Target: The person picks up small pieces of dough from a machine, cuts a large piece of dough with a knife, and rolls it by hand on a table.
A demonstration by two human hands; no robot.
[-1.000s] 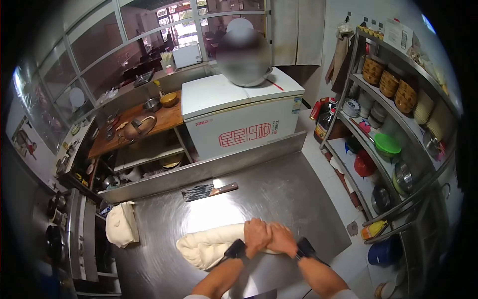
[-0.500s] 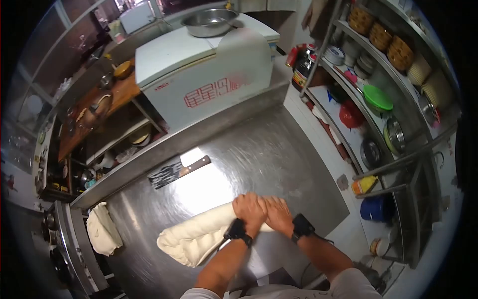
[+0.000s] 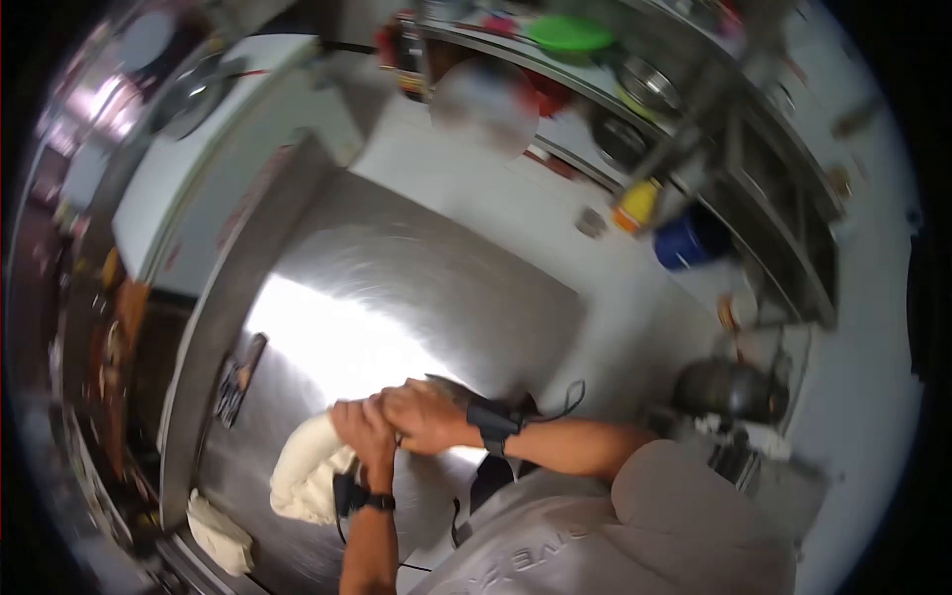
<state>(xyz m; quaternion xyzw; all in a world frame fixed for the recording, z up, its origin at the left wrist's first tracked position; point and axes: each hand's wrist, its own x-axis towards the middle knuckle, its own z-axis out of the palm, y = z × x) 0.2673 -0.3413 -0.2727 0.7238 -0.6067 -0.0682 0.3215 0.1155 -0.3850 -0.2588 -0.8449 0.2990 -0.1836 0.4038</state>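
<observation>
A thick roll of pale dough (image 3: 302,466) lies curved on the steel table (image 3: 426,268). My left hand (image 3: 365,432) presses on its upper end, fingers wrapped over the dough. Right beside it my right hand (image 3: 421,415) is closed around the same end, which is mostly hidden under both hands. A second, smaller piece of dough (image 3: 220,534) rests at the table's lower left corner. The cleaver (image 3: 240,380) lies near the table's left edge, away from my hands.
A white freezer (image 3: 213,149) stands beyond the table's raised left edge. Metal shelves with a green basin (image 3: 570,36) are at the top right. A yellow bottle (image 3: 637,205), a blue bucket (image 3: 691,238) and a dark pot (image 3: 729,389) are on the right.
The view has swung to the right and turned, so table and freezer appear rotated. Both hands remain on the dough, whose roll now looks shorter and more bent.
</observation>
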